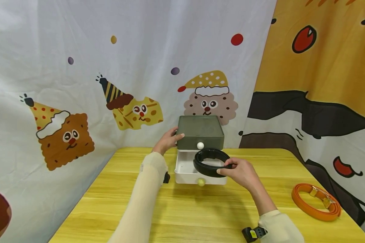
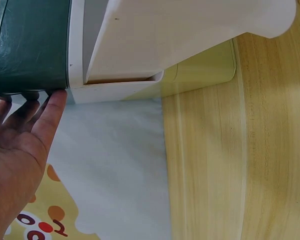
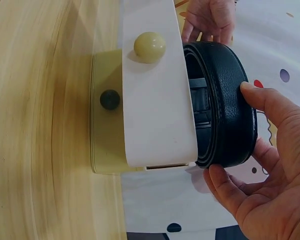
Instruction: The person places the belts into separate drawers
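A coiled black belt is in my right hand, pinched at its right side between thumb and fingers. It hangs over the pulled-out white drawer of a small drawer box. The right wrist view shows the coiled belt at the drawer's upper edge, with the thumb on its outer face and fingers beneath. My left hand touches the left side of the box's dark green top section. In the left wrist view its fairly straight fingers rest against that green side.
A coiled orange belt with gold buckle parts lies at the table's right. Under the white drawer is a yellow-green bottom section with a dark knob. A printed curtain hangs behind the wooden table.
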`<state>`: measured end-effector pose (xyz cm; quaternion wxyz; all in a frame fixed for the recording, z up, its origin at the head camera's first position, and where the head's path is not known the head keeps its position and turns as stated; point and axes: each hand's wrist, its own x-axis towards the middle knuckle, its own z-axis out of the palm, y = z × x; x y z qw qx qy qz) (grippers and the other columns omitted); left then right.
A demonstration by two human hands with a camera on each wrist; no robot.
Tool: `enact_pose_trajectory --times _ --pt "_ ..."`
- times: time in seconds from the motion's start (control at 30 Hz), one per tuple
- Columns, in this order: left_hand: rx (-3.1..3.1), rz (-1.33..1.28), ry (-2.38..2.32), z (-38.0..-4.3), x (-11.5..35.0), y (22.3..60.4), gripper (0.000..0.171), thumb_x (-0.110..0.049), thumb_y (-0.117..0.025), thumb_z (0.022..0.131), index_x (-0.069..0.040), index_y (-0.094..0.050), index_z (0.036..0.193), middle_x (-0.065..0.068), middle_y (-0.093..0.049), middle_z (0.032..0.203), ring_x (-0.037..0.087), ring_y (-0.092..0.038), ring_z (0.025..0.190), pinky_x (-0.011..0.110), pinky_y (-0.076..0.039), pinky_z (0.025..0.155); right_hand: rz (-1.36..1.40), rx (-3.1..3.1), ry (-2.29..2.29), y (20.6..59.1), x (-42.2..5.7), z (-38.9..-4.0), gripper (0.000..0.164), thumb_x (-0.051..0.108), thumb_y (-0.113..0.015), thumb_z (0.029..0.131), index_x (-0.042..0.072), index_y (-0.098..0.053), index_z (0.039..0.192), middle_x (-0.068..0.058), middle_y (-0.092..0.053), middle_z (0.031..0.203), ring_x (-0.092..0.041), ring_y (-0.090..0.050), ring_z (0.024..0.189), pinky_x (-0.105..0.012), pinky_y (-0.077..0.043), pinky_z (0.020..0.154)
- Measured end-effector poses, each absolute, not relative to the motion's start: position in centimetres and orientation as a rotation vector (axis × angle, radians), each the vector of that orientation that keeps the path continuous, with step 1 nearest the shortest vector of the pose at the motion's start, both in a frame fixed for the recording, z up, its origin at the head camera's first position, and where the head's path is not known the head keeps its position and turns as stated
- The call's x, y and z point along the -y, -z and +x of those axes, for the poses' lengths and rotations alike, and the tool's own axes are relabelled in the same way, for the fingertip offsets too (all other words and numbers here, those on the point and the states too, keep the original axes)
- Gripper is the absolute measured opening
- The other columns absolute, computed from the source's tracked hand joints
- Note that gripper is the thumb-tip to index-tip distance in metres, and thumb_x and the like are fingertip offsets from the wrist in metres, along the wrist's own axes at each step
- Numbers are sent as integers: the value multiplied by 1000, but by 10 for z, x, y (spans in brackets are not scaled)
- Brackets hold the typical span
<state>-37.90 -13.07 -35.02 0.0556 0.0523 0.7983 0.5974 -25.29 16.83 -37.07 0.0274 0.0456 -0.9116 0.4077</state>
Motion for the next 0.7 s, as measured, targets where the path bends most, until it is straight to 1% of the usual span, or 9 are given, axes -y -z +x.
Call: enact_pose_trajectory --times 0.37,0.7 --pt "-2430 173 -1806 -380 132 352 71 -34 -60 101 -18 -24 159 10 -18 164 30 -29 145 49 -40 109 179 2826 -1287 372 -160 -257 37 45 -85 76 14 -68 90 -2 -64 84 -21 -55 75 -33 -44 61" --pt "-2419 166 -1805 -378 131 348 72 -32 -61 101 -16 -23 160 12 -18 164 31 -31 144 49 -39 109 188 2832 -1289 373 -152 -264 38 45 -85 75 14 -67 88 -1 -64 81 -19 -55 75 -32 -41 60"
